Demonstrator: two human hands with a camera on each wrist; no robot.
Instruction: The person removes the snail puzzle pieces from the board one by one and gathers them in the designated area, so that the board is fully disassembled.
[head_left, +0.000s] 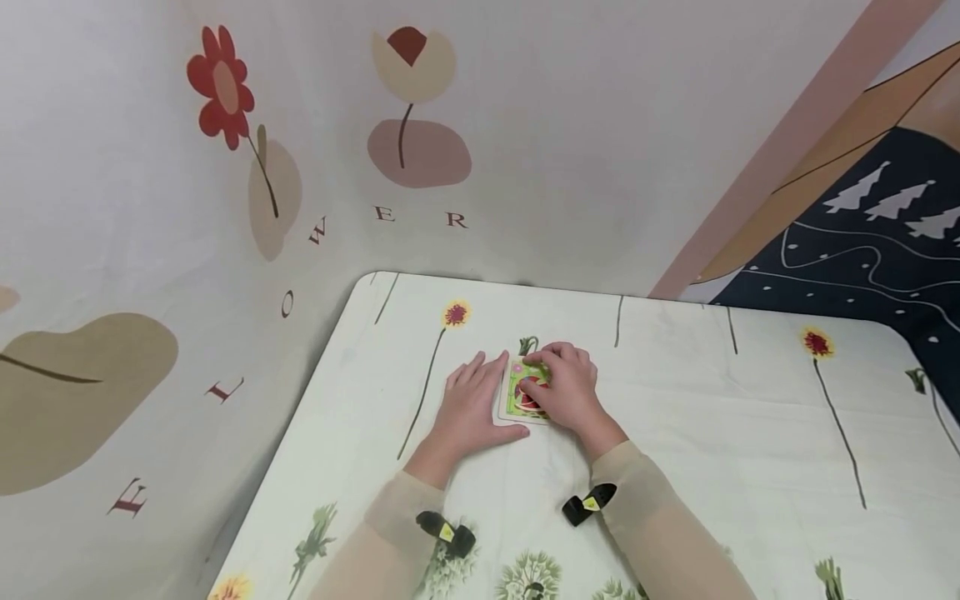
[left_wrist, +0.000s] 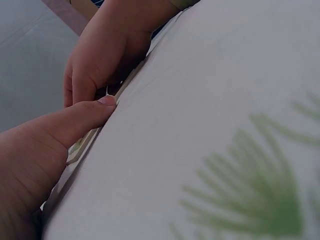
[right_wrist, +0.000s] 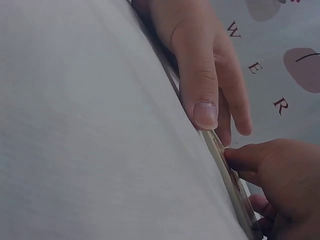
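Beneath the curled thumb and forefinger of the right hand (head_left: 568, 387) lies the picture board (head_left: 508, 414), with the thumb tip on its red figure (head_left: 527, 402) and the forefinger reaching to the board's far edge. I cannot tell whether those fingers pinch the figure as a loose piece or merely press on it, since they cover much of it. Just left of them, the left hand (head_left: 468, 408) lies flat and relaxed, its straight fingers beside the board's left edge and its thumb against the near edge, bracing rather than gripping. That light brace looks like the weak point: a sideways tug from the right fingers could slide the whole board away from the left thumb, most of all toward the right, where no second palm blocks it. If the figure does come loose, lifting by one rim alone could tip it and make it slip out of the fingertips. Pressing too hard near an edge might also make the thin board rock. Under and around both hands, the flower-printed tablecloth (head_left: 697, 417) could ruck up if pushed, taking the board along. Farther back from the fingers, the black wrist cameras (head_left: 446, 533) (head_left: 589, 504) sit low at the sleeves (head_left: 637, 475); a dropped wrist could bump one on the cloth and jolt the grip.
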